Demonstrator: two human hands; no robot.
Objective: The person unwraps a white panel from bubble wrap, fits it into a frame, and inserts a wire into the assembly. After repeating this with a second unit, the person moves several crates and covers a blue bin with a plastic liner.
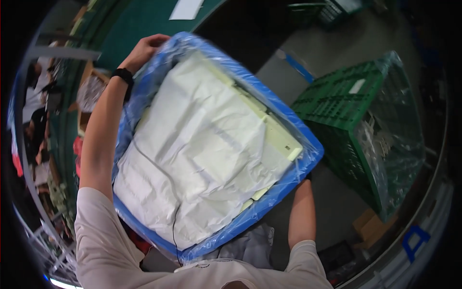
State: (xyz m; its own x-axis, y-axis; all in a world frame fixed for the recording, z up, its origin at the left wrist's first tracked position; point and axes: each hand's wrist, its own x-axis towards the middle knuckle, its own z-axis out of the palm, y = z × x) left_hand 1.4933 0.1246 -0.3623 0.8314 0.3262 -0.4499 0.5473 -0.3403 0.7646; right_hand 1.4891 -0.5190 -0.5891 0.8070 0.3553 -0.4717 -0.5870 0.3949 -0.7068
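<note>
A large blue plastic crate (pixel 308 137), lined with clear plastic film, sits slantwise in front of my body. My left hand (pixel 147 49) grips its far left rim, fingers curled over the edge, with a black band (pixel 124 76) on that wrist. On the right, my forearm (pixel 303 212) reaches up to the crate's near right side, where the rim hides my right hand and its fingers. Inside, a crumpled white sheet (pixel 192 149) covers most of several pale yellow-green plastic parts (pixel 281 137), which show along the right side. A thin dark cord (pixel 174 224) hangs across the sheet.
Right of the crate, a green slatted crate (pixel 337 96) with a plastic liner stands tilted, pale parts inside. A green table (pixel 130 33) bearing a white paper (pixel 186 8) lies far left. An open cardboard box (pixel 91 94) is at left; brown cardboard (pixel 373 227) lies lower right.
</note>
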